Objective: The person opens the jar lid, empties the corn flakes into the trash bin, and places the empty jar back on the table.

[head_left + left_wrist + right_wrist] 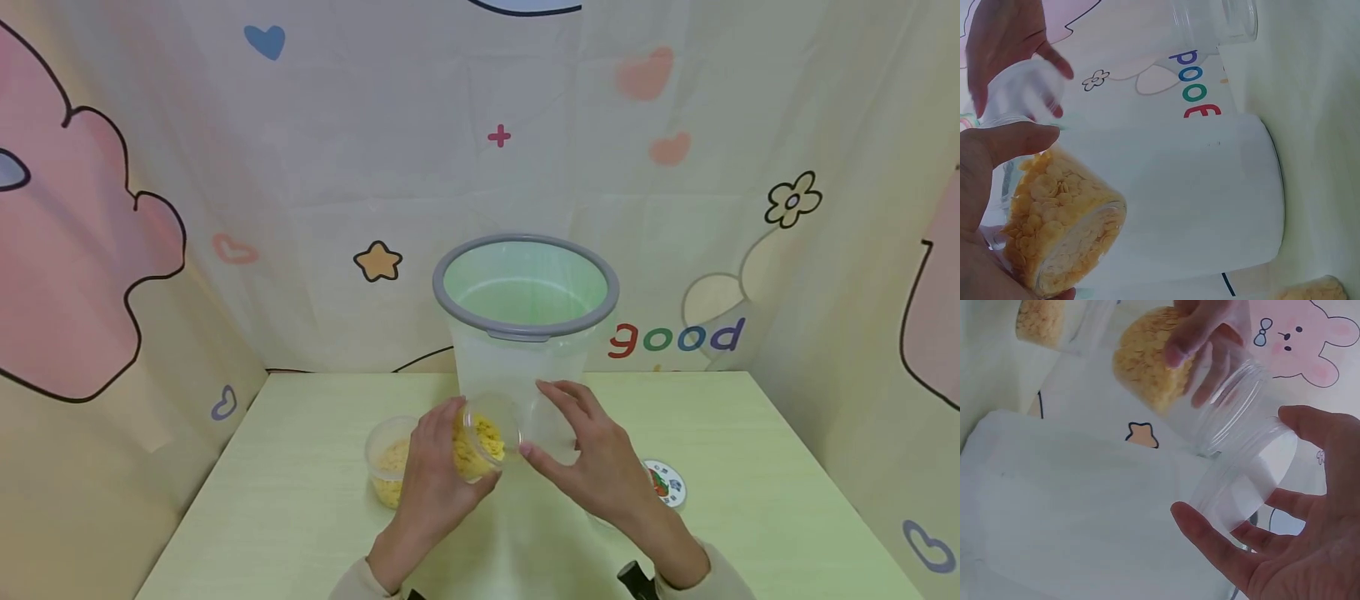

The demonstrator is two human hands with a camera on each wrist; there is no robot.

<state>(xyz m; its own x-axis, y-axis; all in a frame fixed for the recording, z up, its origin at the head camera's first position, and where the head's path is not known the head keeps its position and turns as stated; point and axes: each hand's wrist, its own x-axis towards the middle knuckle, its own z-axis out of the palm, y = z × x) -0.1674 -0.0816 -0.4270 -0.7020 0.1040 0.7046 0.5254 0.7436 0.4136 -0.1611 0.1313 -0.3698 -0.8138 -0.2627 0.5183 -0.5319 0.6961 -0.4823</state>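
My left hand [438,479] grips a clear plastic jar of yellow flakes [1063,215], tilted so its mouth faces my right hand [603,458]. The flakes fill its lower part, in view through the wall. Between the thumb and fingers of my right hand is a clear round lid [1250,478], its edge right at the jar's rim in the right wrist view. A second clear jar with flakes [388,462] stands on the table, partly hidden behind my left hand.
Behind both hands stands a tall white bin [517,358] with a grey rim and greenish inside. Beyond my right wrist is a round white printed label [666,483]; a clear container [1213,22] shows in the left wrist view. Patterned cloth [420,125] hangs round the table [750,508].
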